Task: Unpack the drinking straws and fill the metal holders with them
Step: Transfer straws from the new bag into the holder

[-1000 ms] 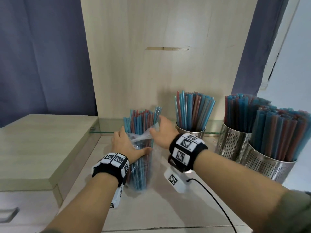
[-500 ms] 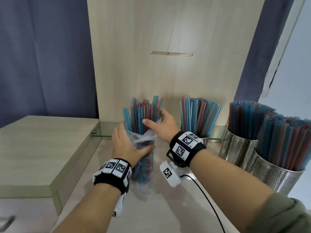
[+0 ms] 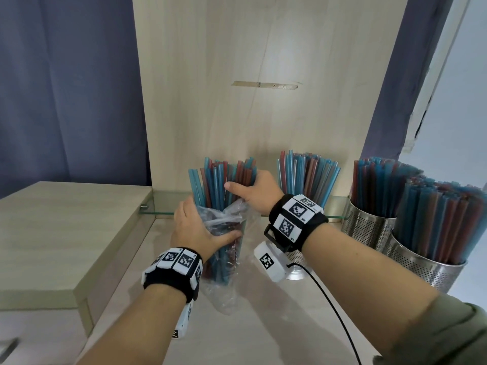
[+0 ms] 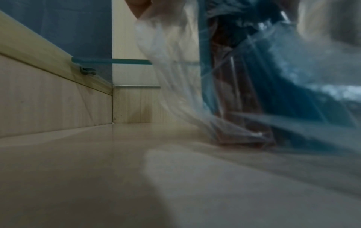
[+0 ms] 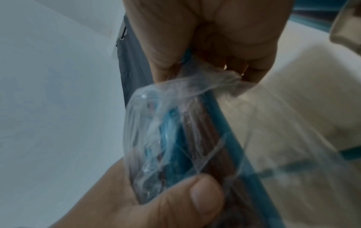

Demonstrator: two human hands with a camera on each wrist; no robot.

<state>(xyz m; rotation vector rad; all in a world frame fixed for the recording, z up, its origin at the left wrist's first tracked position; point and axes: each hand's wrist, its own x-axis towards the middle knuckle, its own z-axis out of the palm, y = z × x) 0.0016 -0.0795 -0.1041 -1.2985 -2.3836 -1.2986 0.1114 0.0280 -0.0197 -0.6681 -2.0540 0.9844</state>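
Note:
A bundle of blue and red straws stands upright, its lower half inside a clear plastic bag. My left hand grips the crumpled bag around the bundle's middle, thumb across the front. My right hand grips the bare upper part of the straws above the bag's mouth. In the right wrist view my right hand's fingers close round the straws and the bag, with the left thumb below. The left wrist view shows the blurred bag just above the counter.
A metal holder with straws stands behind my right wrist. Two perforated holders packed with straws stand at the right. A raised wooden ledge runs along the left, a glass shelf and wooden panel behind.
The bundle has risen off the counter. My right hand has moved up with the straws, so more of them show above the bag, which my left hand holds lower down.

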